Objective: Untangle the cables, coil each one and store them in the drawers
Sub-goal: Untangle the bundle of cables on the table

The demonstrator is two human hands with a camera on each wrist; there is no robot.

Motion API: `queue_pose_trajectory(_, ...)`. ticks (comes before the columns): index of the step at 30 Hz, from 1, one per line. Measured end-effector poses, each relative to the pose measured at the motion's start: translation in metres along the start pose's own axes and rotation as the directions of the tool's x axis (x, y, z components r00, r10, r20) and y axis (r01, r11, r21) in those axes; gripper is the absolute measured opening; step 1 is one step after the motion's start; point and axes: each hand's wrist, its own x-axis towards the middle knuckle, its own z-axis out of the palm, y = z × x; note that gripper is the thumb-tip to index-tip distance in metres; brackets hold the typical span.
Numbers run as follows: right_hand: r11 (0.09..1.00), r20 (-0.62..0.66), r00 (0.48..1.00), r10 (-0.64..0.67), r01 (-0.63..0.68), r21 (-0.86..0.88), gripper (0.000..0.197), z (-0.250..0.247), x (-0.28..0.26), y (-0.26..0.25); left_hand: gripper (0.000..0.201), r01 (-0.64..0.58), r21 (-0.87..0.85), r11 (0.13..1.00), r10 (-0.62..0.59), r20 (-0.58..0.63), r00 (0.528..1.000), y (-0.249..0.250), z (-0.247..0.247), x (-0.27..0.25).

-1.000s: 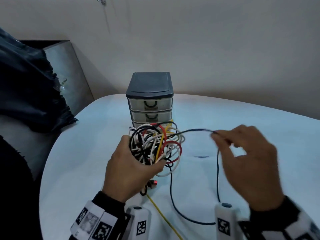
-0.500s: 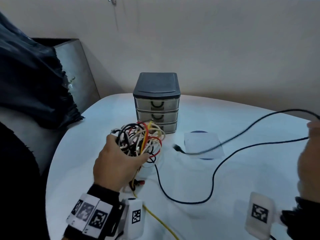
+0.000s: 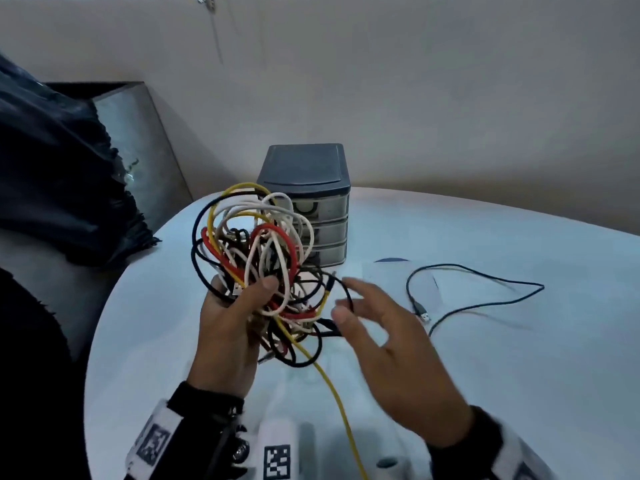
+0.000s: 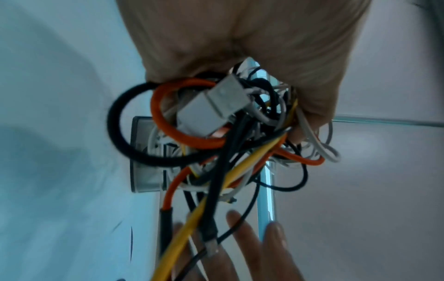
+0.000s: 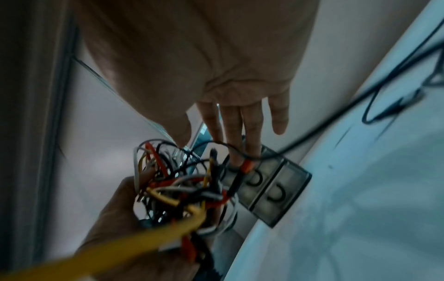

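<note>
My left hand (image 3: 239, 306) grips a tangled bundle of cables (image 3: 256, 258) in black, white, red and yellow, held up above the white table (image 3: 502, 358). Seen from the left wrist, a grey plug (image 4: 211, 112) sits in the bundle (image 4: 216, 144). A yellow cable (image 3: 339, 403) trails from it toward me. Just right of the bundle, my right hand (image 3: 353, 301) is open with straight fingers (image 5: 250, 133) against a thin black loop, holding nothing. One black cable (image 3: 478, 292) with a USB plug (image 3: 424, 315) lies loose on the table at the right. The small drawer unit (image 3: 311, 209) stands behind the bundle, all drawers closed.
A white sheet of paper (image 3: 391, 278) lies beside the drawer unit, under part of the loose black cable. Dark cloth (image 3: 52, 174) and a grey panel (image 3: 138, 140) sit off the table's left edge. A wall runs close behind.
My right hand pulled the black cable free to the right, let it go onto the table and came back to the bundle. My left hand has lifted the bundle higher.
</note>
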Motion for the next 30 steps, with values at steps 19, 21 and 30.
queue_pose_trajectory(19,0.983,-0.345,0.928,-0.14,0.172,0.064,0.028,-0.059,0.018,0.007,0.063,0.612,-0.192,0.767,-0.534,0.339,0.775,0.006,-0.006,-0.001)
queue_pose_trajectory(21,0.981,-0.442,0.888,-0.126,0.177,0.076,0.027,-0.068,0.019,0.011,0.065,0.651,-0.204,0.731,-0.562,0.361,0.744,0.006,-0.01,0.003)
queue_pose_trajectory(30,0.98,-0.605,0.795,-0.039,0.15,0.133,0.019,-0.092,0.022,0.02,0.064,0.64,-0.188,0.745,-0.57,0.321,0.757,0.004,-0.028,0.011)
